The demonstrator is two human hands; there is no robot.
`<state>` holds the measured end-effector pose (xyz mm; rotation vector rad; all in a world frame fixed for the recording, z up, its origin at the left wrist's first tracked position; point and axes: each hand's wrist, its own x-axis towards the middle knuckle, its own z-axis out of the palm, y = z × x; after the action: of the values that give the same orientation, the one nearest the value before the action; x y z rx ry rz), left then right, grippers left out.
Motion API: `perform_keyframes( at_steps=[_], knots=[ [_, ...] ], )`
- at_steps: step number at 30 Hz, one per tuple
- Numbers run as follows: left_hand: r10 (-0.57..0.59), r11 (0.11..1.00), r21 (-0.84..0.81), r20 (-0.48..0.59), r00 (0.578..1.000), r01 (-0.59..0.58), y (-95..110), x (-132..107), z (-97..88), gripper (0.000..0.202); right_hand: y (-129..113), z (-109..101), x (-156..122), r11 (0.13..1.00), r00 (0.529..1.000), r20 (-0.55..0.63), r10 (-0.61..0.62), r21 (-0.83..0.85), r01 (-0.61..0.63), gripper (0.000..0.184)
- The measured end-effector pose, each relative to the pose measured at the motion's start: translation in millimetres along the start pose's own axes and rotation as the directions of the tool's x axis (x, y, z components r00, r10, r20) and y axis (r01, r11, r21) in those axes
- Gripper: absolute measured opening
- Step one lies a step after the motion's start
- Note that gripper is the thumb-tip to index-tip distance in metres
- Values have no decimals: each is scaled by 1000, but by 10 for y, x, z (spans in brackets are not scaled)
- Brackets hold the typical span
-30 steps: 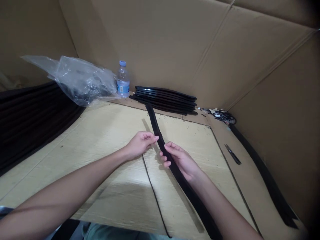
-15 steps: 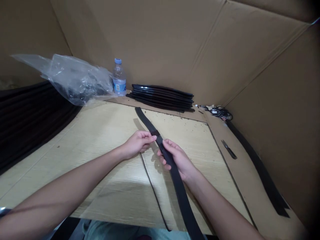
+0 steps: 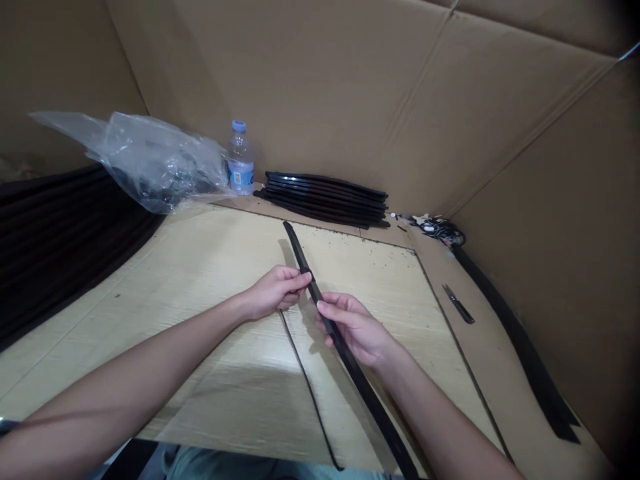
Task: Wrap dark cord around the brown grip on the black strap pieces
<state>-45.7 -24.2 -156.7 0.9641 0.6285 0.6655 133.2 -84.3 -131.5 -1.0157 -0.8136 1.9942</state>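
Note:
A long black strip (image 3: 296,247) runs from the table's middle back toward my lap, turned nearly on edge. My left hand (image 3: 273,291) pinches it between thumb and fingertips near its far third. My right hand (image 3: 353,325) is closed round the strip just behind that spot, fingers curled over it. Both hands hover a little above the light wooden tabletop (image 3: 200,280). The strip's near end leaves the picture at the bottom.
A stack of similar black strips (image 3: 325,197) lies at the back by the cardboard wall. A water bottle (image 3: 240,160) and a crumpled clear plastic bag (image 3: 150,160) stand at back left. Dark strips (image 3: 60,233) pile up left. Small cutters (image 3: 457,303) and another strip (image 3: 520,347) lie right.
The strip has rolled from its flat face to nearly edge-on between my fingers. Its far tip swung slightly right. Both hands kept their grip.

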Motion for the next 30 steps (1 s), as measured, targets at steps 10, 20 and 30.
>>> perform_keyframes(
  at_steps=[10,20,30],
  knots=[
    [32,999,24,-31,999,-31,20,-7,11,35,16,52,7,995,995,40,-96,-23,97,30],
    [81,995,68,-109,991,-74,11,24,15,36,14,46,25,989,998,-42,-41,137,46,29],
    [84,993,87,-69,994,-78,4,13,12,34,14,65,-4,996,992,-92,-87,-21,85,32]
  ],
)
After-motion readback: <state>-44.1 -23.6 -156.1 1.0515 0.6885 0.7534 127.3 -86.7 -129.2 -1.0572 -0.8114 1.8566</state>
